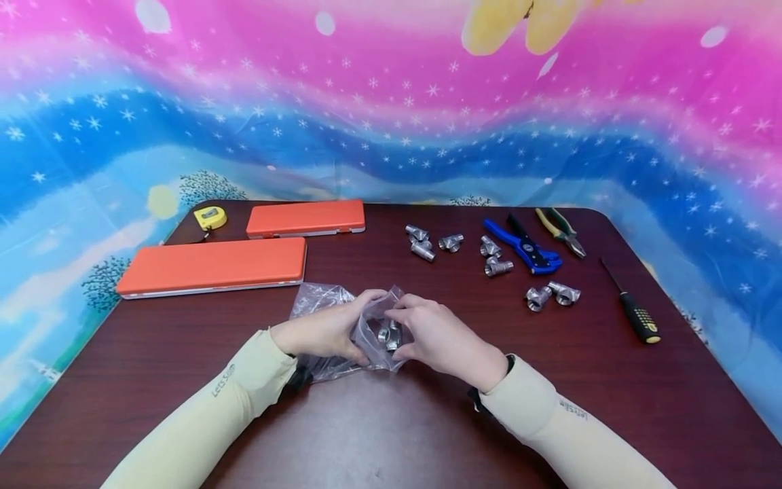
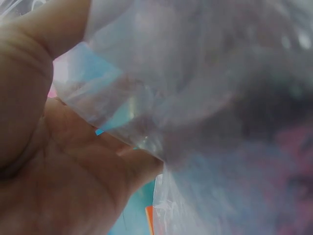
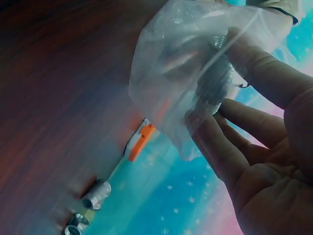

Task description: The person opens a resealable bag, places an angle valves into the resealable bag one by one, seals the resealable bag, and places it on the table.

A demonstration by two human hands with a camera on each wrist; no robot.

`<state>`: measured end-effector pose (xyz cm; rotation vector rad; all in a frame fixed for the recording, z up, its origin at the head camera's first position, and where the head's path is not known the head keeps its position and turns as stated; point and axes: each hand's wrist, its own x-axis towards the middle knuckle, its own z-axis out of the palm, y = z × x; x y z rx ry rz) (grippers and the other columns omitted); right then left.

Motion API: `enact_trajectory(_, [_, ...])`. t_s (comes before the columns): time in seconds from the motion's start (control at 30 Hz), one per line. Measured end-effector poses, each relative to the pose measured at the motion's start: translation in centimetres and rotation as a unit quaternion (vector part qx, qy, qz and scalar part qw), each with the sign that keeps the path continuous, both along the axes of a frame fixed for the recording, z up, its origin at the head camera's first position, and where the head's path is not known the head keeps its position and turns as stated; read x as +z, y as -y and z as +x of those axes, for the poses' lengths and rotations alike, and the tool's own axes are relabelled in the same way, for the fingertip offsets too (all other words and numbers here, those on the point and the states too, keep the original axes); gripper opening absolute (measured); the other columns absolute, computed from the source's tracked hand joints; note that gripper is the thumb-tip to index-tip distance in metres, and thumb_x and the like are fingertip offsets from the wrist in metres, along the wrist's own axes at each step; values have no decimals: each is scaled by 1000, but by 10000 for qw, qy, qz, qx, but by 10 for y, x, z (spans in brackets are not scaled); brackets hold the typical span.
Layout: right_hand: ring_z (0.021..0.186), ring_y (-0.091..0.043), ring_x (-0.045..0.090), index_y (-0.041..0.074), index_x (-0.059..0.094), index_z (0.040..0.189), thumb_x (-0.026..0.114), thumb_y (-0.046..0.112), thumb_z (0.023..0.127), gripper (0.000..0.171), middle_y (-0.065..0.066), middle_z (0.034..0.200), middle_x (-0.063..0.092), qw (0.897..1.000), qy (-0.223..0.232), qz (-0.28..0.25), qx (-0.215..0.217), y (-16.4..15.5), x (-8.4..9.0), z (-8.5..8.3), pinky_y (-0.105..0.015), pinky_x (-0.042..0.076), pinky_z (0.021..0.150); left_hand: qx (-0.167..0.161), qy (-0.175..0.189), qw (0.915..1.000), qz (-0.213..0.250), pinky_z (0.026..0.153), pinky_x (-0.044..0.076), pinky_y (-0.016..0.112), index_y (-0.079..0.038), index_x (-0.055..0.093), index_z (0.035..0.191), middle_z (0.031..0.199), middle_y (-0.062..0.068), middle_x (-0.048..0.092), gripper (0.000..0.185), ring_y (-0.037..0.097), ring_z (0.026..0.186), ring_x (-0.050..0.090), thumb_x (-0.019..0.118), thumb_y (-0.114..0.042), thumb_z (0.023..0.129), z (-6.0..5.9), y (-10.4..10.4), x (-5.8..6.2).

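Observation:
A clear plastic bag [image 1: 322,299] lies in front of me, its mouth turned toward the right. My left hand [image 1: 324,331] holds the bag's mouth apart between thumb and fingers. At the opening, my right hand [image 1: 436,336] grips a silver metal pipe fitting [image 1: 392,337] with thumb and fingertips. The right wrist view shows the threaded pipe fitting [image 3: 215,85] between those fingers, partly behind the bag's film [image 3: 159,63]. In the left wrist view the bag [image 2: 205,98] covers most of the picture and hides its contents.
Several metal pipe fittings [image 1: 451,242] lie beyond my right hand. Near them are a blue wire stripper [image 1: 527,250], pliers [image 1: 563,233] and a screwdriver [image 1: 638,316]. Two orange cases [image 1: 214,265] and a yellow tape measure [image 1: 210,217] sit at the left. A printed cloth [image 1: 391,115] hangs behind the table.

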<state>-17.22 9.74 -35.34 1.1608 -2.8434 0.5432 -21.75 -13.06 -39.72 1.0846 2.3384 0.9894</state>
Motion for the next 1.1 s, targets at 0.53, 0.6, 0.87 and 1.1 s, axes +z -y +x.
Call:
enact_trajectory(0.53, [106,-27,65,2,70,120,81,21,85,41,-13,115,69,9973,-107,-55,-726,-55,32,-10,-42,51,92,-165,-11,9997,160,97,47,36,-16,16,152,140,7,54,109,17,119,55,89,-5,72,0,-2,-2])
enact_trajectory(0.6, [106,-30,65,1,70,120,79,21,86,40,-15,115,69,9940,-206,-36,-1076,-82,36,-16,-45,51,91,-186,16,9997,175,97,47,36,-15,15,152,141,7,54,109,17,120,54,88,-5,72,0,-3,-3])
enact_trajectory(0.87, [85,-26,66,-2,69,121,76,20,89,39,-19,105,70,9745,26,284,-2224,-180,37,-33,-44,53,70,-146,65,9997,182,95,48,33,-13,17,152,141,8,54,106,17,116,57,88,-5,73,1,-2,-3])
enact_trajectory(1.1, [90,-34,67,-8,64,124,74,22,90,46,-25,106,69,9649,419,426,-2558,-209,15,-42,-50,54,74,-108,108,9998,112,95,47,32,-14,16,153,141,8,54,106,17,116,57,87,-4,73,2,-1,-2])
